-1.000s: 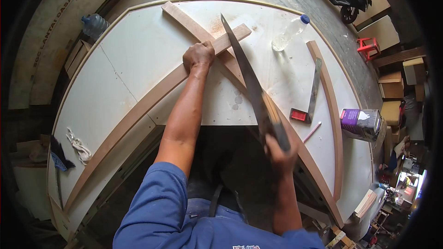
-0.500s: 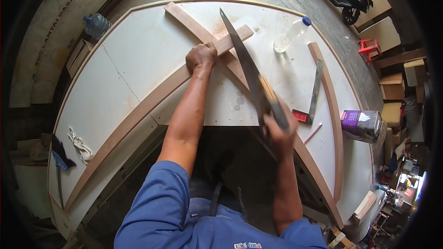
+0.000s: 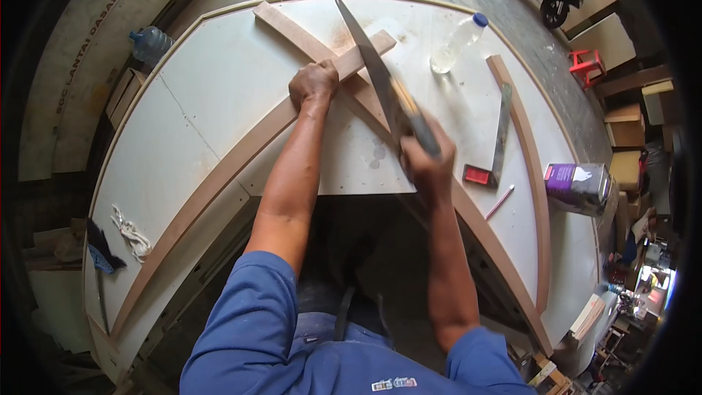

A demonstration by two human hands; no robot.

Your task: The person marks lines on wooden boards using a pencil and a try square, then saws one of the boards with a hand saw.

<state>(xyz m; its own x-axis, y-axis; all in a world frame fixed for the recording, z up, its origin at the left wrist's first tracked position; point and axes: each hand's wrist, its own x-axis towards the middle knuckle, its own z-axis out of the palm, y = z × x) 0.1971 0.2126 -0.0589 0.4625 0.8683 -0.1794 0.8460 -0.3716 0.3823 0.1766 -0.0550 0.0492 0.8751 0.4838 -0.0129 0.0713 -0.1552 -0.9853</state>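
A long wooden strip runs from the table's left side up to the far middle, crossing over a second strip that lies the other way. Wrapped round the upper strip just short of the crossing, my left hand presses down on it. My right hand grips the handle of a handsaw, slightly blurred. The blade lies across the upper strip near its far end, its tip pointing away past the wood. Pale sawdust is scattered beside the cut. Beneath my arms is the white tabletop.
On the right are a clear bottle, a try square, a pencil, a curved wooden strip and a purple-labelled can. White gloves and a brush lie at left. The table has a cut-out before me.
My right hand has drawn up and left with the saw, so the blade tip reaches farther past the strip. My left hand keeps its hold. The whole view has shifted slightly.
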